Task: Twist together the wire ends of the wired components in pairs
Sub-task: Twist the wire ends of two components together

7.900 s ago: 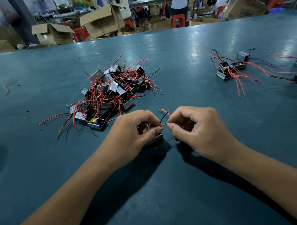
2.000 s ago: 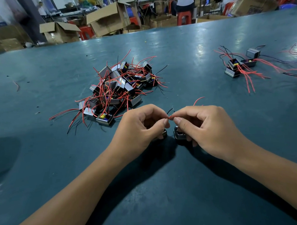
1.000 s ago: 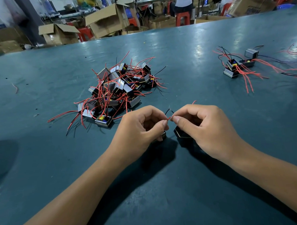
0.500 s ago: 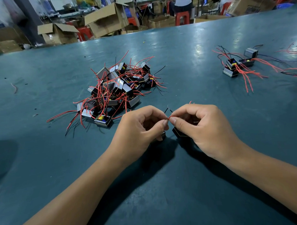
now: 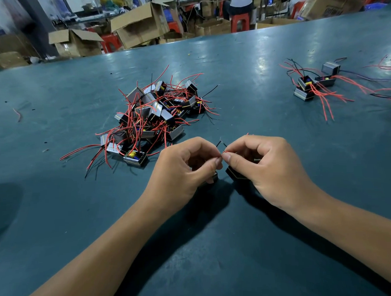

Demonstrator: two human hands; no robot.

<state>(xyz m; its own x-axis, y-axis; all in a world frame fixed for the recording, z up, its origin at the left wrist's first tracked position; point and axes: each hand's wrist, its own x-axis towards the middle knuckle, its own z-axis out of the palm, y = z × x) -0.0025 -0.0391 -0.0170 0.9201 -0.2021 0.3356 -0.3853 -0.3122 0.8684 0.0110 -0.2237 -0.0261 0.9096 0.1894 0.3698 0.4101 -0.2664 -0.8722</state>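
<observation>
My left hand [image 5: 184, 166] and my right hand [image 5: 268, 167] meet thumb to thumb over the green table [image 5: 215, 246], both pinching thin red wire ends [image 5: 222, 153] between them. Two short black wire tips [image 5: 221, 143] stick up just behind the pinch. A small black component [image 5: 233, 174] shows under my right hand; another is mostly hidden under my left fingers. A pile of wired components [image 5: 153, 114] with red and black leads lies behind my left hand.
A smaller group of components with long red leads [image 5: 310, 88] sits at the right rear. A loose red wire scrap [image 5: 18, 114] lies far left. Cardboard boxes [image 5: 139, 23], red stools and a person stand beyond the table's far edge.
My hands stay pinched together on the wires in nearly the same spot. The red lead that arched up behind my right hand two seconds ago is now drawn in and barely shows.
</observation>
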